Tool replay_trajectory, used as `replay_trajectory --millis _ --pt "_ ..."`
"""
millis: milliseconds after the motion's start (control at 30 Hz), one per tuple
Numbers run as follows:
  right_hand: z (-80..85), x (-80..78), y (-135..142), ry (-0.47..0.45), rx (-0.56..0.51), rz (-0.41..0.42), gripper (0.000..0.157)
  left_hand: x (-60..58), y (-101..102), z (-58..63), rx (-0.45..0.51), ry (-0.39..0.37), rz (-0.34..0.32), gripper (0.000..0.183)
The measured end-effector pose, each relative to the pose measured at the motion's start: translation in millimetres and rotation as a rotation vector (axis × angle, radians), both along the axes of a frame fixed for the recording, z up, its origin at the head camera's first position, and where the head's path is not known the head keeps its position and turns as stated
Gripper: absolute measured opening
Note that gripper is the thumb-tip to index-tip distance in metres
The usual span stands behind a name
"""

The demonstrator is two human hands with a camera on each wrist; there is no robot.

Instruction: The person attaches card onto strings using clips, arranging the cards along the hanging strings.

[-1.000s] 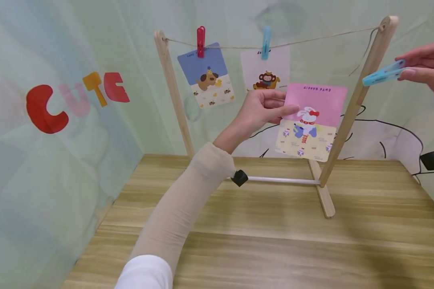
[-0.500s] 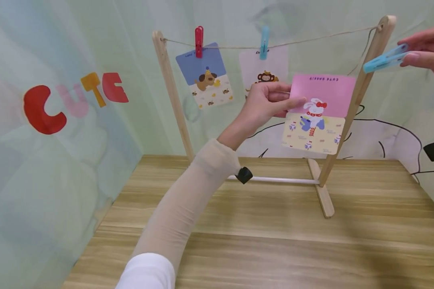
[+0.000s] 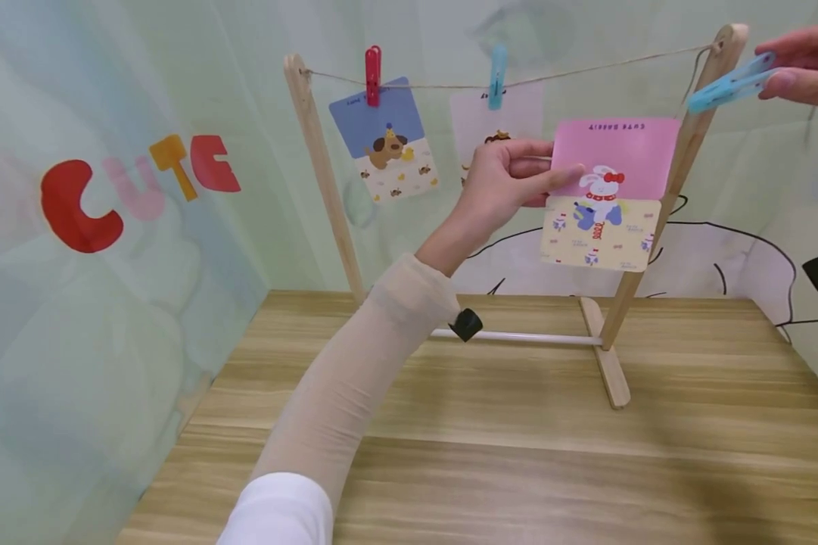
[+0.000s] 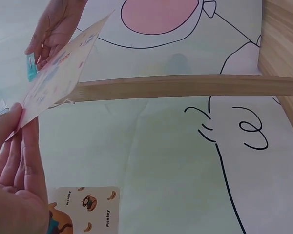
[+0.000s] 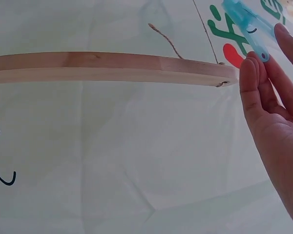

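Note:
In the head view, my left hand [image 3: 497,182] pinches the left edge of a pink and cream rabbit card [image 3: 606,163], thumb in front. The card hangs below the twine [image 3: 606,70], its right edge before the right post. At the upper right, my right hand [image 3: 807,72] pinches a light blue clothespin [image 3: 729,83] by its tail end, the tip near the top of that post. The left wrist view shows the card [image 4: 61,73] tilted in my left hand [image 4: 14,165]. In the right wrist view, the clothespin [image 5: 251,29] sits between thumb and fingers.
A red clothespin [image 3: 373,76] holds a puppy card [image 3: 384,144] on the twine. Another blue clothespin [image 3: 496,76] holds a monkey card [image 3: 470,121], partly behind my left hand. The wooden frame's right post [image 3: 688,166] and its foot [image 3: 606,356] stand on the wooden table [image 3: 490,469].
My left hand has raised the rabbit card and moved it to the right, closer to the twine. My right hand has lifted the blue clothespin.

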State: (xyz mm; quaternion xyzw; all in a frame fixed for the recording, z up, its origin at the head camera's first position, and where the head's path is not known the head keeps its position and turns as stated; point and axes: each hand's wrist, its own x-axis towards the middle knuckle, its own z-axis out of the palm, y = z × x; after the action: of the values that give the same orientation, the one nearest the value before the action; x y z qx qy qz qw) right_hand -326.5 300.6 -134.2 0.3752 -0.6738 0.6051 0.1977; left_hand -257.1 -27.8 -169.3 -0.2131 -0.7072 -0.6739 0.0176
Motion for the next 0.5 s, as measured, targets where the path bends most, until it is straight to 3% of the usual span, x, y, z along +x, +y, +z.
replay_trajectory --millis 233,367,500 --pt "8.3 5.9 -9 0.068 0.159 -0.227 0.028 -6.3 2 -0.8 0.028 0.012 0.064 0.033" --pt "15.1 8.4 -16 0.036 0.153 -0.168 0.030 -14.6 3 -2.2 0.035 0.024 0.089 0.034" --pt "19.7 9.5 -20 0.036 0.181 -0.172 0.032 -20.8 5 -2.2 0.030 0.025 0.098 0.036"
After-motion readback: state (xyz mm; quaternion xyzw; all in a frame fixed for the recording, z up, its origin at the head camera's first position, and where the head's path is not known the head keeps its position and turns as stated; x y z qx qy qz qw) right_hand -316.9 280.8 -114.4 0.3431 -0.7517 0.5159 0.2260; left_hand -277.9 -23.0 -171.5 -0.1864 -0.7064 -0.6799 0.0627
